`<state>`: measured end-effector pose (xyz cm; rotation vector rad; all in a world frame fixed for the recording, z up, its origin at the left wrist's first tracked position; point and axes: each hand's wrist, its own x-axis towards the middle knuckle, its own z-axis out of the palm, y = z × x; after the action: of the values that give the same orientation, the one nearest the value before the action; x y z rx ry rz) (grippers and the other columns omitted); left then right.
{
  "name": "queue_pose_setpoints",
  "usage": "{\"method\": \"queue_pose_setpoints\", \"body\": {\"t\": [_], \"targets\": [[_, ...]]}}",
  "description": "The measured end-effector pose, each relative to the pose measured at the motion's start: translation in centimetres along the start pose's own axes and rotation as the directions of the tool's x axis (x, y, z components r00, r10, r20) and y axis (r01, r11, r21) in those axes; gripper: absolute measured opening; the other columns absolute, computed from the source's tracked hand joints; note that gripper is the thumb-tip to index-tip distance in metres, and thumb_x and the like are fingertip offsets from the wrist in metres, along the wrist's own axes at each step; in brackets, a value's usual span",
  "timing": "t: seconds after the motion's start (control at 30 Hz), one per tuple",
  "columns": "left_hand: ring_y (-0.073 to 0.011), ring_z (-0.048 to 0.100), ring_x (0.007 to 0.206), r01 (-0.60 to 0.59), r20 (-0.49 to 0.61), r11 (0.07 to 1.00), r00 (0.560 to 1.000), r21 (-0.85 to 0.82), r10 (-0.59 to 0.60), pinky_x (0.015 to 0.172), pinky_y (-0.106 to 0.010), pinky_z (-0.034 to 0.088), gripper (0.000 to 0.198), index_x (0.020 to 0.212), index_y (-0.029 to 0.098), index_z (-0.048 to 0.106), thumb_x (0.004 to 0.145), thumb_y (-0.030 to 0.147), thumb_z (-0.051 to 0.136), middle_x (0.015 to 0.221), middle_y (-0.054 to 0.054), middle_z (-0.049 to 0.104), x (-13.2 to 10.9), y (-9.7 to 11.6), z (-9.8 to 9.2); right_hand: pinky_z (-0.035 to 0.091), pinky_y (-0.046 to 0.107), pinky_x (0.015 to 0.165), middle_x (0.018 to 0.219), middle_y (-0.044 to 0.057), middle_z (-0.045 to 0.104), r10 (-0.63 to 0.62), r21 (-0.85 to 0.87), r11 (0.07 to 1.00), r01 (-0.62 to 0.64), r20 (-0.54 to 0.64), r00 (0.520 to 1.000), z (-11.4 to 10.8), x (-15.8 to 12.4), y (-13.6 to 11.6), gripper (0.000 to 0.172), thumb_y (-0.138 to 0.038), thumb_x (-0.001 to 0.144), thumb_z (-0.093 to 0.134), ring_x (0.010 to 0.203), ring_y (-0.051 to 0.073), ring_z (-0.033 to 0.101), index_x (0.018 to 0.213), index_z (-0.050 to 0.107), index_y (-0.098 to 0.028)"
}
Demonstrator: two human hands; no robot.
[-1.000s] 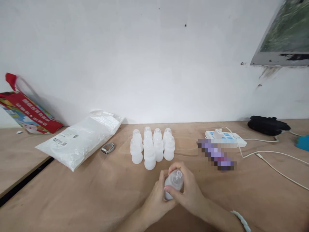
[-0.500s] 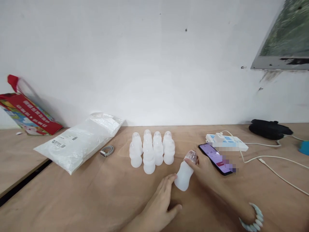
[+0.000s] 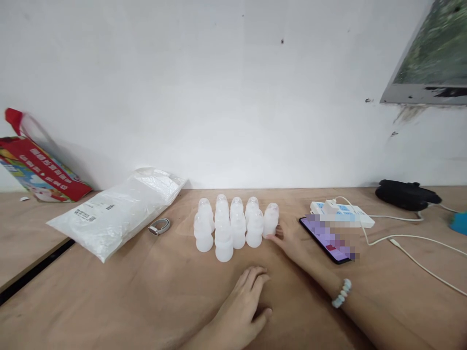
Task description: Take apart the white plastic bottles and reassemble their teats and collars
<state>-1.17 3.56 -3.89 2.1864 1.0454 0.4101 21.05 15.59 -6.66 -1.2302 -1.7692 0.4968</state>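
Note:
Several white, frosted baby bottles with clear domed caps stand upright close together in the middle of the wooden table. At the right end of the back row stands another baby bottle. My right hand is at its lower part, thumb in front and fingers on the right side, partly hidden behind it. In front of the group, my left hand lies on the table, fingers slightly bent and thumb apart, holding nothing. A pale beaded bracelet is on my right wrist.
A phone and a white power strip with cables lie right of the bottles. A black case sits farther right. On the left are a grey looped strap, a white plastic mailer and a red printed bag.
My right hand has carried the tilted bottle away from me and slightly left, and it now stands upright beside the others. My left hand is no longer touching it and stays near the front.

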Motion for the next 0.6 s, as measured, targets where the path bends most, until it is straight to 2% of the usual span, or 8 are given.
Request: {"method": "queue_pose_setpoints", "body": {"t": [0.07,0.17,0.43,0.6], "targets": [[-0.0263,0.035,0.139,-0.016,-0.002,1.000,1.000,0.016,0.016,0.120,-0.044,0.029,0.055,0.134,0.018,0.050,0.080,0.014,0.060,0.145,-0.010,0.047,0.0,0.0,0.0,0.054,0.046,0.085,0.100,0.008,0.069,-0.018,-0.003,1.000,0.018,0.024,1.000,1.4,-0.4,0.8,0.032,-0.037,0.082,0.069,0.095,0.028,0.066,0.108,0.058,-0.022],[-0.0275,0.035,0.140,-0.017,0.008,0.998,1.000,0.053,0.017,0.120,-0.046,0.029,0.052,0.133,0.018,0.051,0.082,0.015,0.059,0.146,-0.010,0.046,0.1,0.1,0.0,0.054,0.047,0.087,0.103,0.009,0.069,-0.037,-0.015,0.999,0.037,0.046,0.998,2.2,-0.7,1.5,0.031,-0.035,0.084,0.066,0.098,0.029,0.066,0.111,0.058,-0.021],[-0.0273,0.035,0.141,-0.028,0.020,0.995,0.999,0.100,0.026,0.120,-0.048,0.030,0.048,0.133,0.019,0.052,0.085,0.016,0.057,0.148,-0.009,0.046,-0.2,0.2,0.0,0.053,0.047,0.091,0.109,0.009,0.067,-0.084,-0.060,0.994,0.088,0.055,0.995,1.9,-0.9,2.4,0.031,-0.029,0.082,0.065,0.103,0.028,0.064,0.112,0.057,-0.021],[-0.0280,0.032,0.143,-0.047,-0.005,0.996,0.999,0.074,0.047,0.120,-0.052,0.028,0.059,0.145,0.022,0.041,0.087,0.021,0.057,0.154,-0.009,0.041,0.2,-0.3,0.1,0.052,0.047,0.091,0.114,0.012,0.063,-0.096,-0.136,0.987,0.088,-0.053,0.994,1.0,-1.3,2.3,0.033,-0.021,0.083,0.055,0.104,0.028,0.063,0.116,0.050,-0.020]]}}
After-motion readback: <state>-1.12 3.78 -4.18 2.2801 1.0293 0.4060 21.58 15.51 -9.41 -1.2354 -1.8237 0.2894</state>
